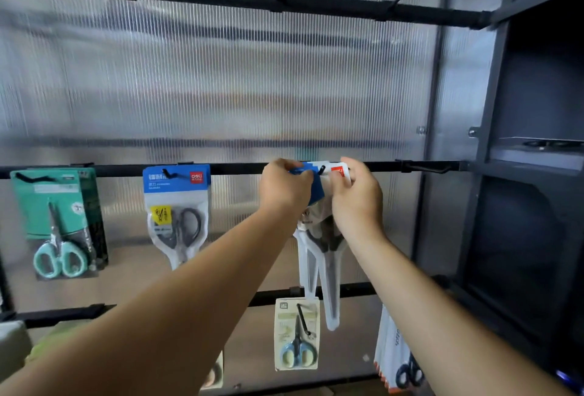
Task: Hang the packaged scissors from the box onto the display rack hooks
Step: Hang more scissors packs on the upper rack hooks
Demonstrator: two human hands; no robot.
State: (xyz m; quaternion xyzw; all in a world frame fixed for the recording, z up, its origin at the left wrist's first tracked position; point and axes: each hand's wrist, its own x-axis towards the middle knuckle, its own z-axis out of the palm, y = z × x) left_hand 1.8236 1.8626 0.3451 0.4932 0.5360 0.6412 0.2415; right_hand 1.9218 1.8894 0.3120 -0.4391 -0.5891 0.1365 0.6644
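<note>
a packaged pair of scissors (322, 256) hangs from two hands at the middle rail (234, 168) of a display rack, its blue, white and red header card (316, 172) bent against a black hook (322, 170) whose tip shows at the card's hang hole; whether the hole is fully over the hook cannot be told. the pack looks light, thin clear plastic over stiff metal blades, but the card top seems soft enough to fold and the plastic is likely slick, so the header corners either side of the hole are the sensible hold, not the dangling blade end. the left hand (284, 187) pinches the blue left end of the card, thumb over its face; the right hand (357, 196) is clamped on the white and red right end, fingers curled round it. hole and hook sit between the two grips, level with the fingertips, while the pack's body drops below the wrists, its tip crossing the lower rail (271, 297). left along the middle rail hang a matching blue-topped pack (177, 206) and a teal pack (53, 221); an empty hook (426, 169) juts at right. a small cream pack (297, 332) hangs from the lower rail. a ribbed translucent panel (221, 79) backs the rack.
</note>
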